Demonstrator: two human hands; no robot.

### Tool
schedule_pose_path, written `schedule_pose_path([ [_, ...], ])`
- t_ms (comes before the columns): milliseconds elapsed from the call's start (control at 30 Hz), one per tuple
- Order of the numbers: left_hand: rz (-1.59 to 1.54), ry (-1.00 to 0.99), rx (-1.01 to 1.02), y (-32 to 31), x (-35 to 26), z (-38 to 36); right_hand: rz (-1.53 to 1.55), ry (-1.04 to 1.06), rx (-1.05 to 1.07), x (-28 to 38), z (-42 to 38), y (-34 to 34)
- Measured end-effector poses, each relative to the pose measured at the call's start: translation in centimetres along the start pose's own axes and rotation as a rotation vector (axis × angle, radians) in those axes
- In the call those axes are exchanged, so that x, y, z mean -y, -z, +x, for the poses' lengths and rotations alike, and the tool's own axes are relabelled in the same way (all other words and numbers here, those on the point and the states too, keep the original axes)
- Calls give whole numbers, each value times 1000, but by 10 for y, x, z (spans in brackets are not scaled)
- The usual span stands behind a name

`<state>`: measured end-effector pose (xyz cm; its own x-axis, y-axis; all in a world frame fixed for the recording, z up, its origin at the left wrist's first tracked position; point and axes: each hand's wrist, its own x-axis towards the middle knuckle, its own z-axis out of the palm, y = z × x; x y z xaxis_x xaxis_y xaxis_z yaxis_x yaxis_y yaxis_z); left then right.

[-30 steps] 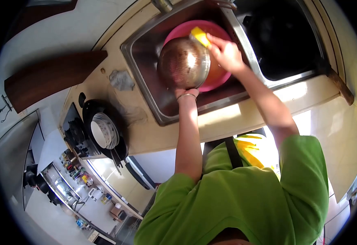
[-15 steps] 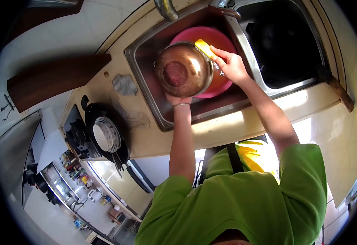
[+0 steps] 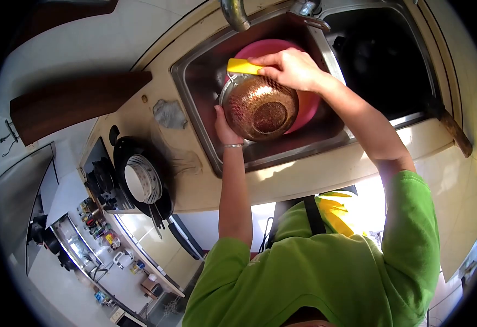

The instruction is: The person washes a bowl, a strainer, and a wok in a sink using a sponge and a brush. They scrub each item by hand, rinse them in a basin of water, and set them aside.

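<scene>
A metal colander [image 3: 265, 103] with fine holes is tipped over the sink, its round base turned towards me. My left hand [image 3: 226, 128] grips it by the rim on the left side, thumb up along the edge and the other fingers hidden behind. In my right hand [image 3: 290, 66] is a yellow scrubber [image 3: 244, 66], pinched between thumb and fingers and lying against the colander's upper rim. The scrubber's underside cannot be made out. Behind the colander, a pink basin [image 3: 310, 106] stands in the sink [image 3: 195, 98], partly covered by it.
A faucet [image 3: 235, 15] hangs over the sink's back edge. In the right-hand sink sits a dark wok [image 3: 380, 60] with a wooden handle [image 3: 456, 131]. A grey cloth [image 3: 169, 114] lies on the left counter, near a black pan [image 3: 121, 152] holding stacked bowls [image 3: 136, 182].
The colander has turned and shifted to the right, its base swinging from left to lower right. My right hand has carried the scrubber leftward along the rim; my left hand has moved up the left side.
</scene>
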<state>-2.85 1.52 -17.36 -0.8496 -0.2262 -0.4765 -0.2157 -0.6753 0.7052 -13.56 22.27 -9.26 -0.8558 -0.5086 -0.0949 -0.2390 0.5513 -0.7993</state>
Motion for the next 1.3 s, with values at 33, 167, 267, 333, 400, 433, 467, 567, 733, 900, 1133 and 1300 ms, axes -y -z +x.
schedule_pose_path([
  [33,-35,-3,43,0,-2,1,62,3,-18,-9,1,-2],
  [167,-196,-2,119,3,0,1,206,-55,-97,-36,-11,-13],
  [267,-318,-22,167,8,6,7,443,-76,-259,-57,-26,-32],
  [333,-284,-43,143,-4,6,5,528,-57,-336,-55,-39,-38],
  [400,-404,29,-89,-21,6,4,471,-158,-391,-48,-52,-49],
  [433,-442,22,-142,-24,10,3,507,-130,-436,-45,-59,-56],
  [467,-442,20,-136,-22,16,6,544,-102,-481,-43,-66,-62],
  [567,-460,13,-212,-7,30,16,542,-139,-496,-35,-83,-74],
  [733,-364,-25,-27,-8,30,5,397,-199,-460,-43,-62,-55],
  [900,-371,-9,105,-9,6,-2,334,-119,-333,-54,-34,-33],
  [1133,0,-89,-53,-13,-4,-2,152,-142,-89,-6,-10,-3],
  [1300,596,-317,-339,-11,-3,6,-20,28,-201,3,-22,-27],
])
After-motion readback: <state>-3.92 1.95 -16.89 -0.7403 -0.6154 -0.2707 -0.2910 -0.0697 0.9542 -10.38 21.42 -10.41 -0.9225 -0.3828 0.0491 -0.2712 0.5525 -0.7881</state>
